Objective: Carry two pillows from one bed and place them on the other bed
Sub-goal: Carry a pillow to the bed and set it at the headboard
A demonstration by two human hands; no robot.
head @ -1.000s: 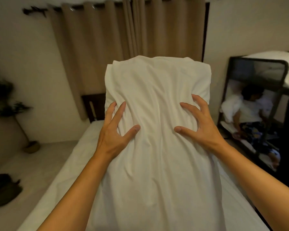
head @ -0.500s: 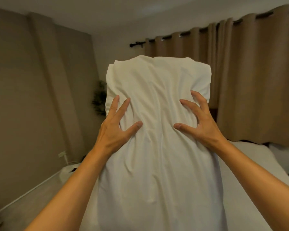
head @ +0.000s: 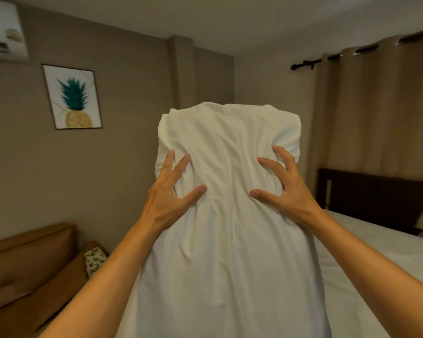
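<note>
A white pillow (head: 230,240) fills the middle of the head view, held upright in front of me in the air. My left hand (head: 171,193) presses into its left side with fingers spread and dug into the cloth. My right hand (head: 286,189) grips its right side the same way. Whether a second pillow lies behind the first is hidden. A bed with a white sheet (head: 376,245) and a dark headboard (head: 376,196) lies to the right, partly behind the pillow.
A brown sofa (head: 29,264) with a patterned cushion (head: 94,259) stands at the lower left. A pineapple picture (head: 72,97) and an air conditioner (head: 3,30) hang on the left wall. Tan curtains (head: 376,113) cover the right wall.
My view has swung left across the room: the bunk bed and the person on it left the view, then the curtains slid right, and the sofa and picture appeared. Both hands keep the same hold.
</note>
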